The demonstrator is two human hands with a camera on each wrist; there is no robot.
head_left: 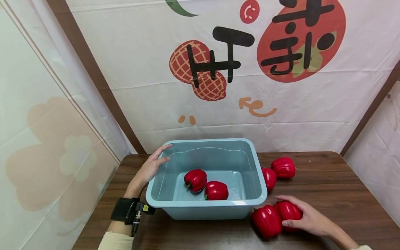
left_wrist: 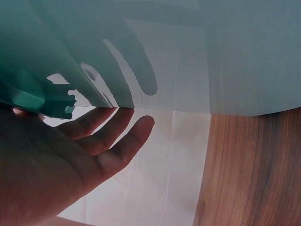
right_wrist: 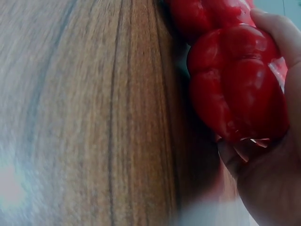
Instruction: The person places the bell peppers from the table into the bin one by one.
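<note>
beside the light-blue rectangular plastic tub (head_left: 213,210), the right hand (head_left: 310,218) grips with curled fingers a glossy red bell pepper (head_left: 287,212); i fear its smooth surface could slip. the left hand (head_left: 150,169) pinches the tub.

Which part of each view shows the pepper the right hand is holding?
Head: lower right, the red pepper in the right hand.
Left wrist: not in it.
Right wrist: upper right, the red pepper nearest the camera.
Shared landmark: the brown wooden table, lower right in left wrist, left in right wrist.
</note>
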